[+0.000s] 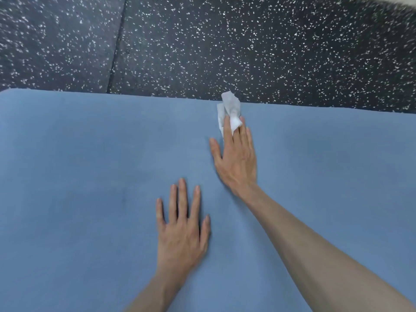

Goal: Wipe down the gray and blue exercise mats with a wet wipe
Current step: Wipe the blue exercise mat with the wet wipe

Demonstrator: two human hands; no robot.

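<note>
From the head camera, a wide matte blue foam exercise mat (90,176) fills the lower part of the view, its far edge meeting a black rubber floor flecked with white (247,41); no gray mat shows here. The right hand (236,158) lies flat on the blue mat near that far edge, fingers straight, pressing a crumpled white wet wipe (228,111) down under its fingertips, with part of the wipe poking up between two fingers and a loose tail reaching toward the mat's edge. The left hand (182,230) rests nearer the person, palm down, fingers spread and relaxed, holding nothing and seemingly bracing on the mat. The wipe looks thin, limp and very light, so it will likely bunch, fold or slip out from under the hand unless it is kept pinned by flat fingers or gathered into a wad in the palm; a damp sheet should drag a little on the mat's textured surface. The mat itself seems soft and yielding, light enough to shift or ripple under a hard stroke, which the braced left hand would guard against.
</note>
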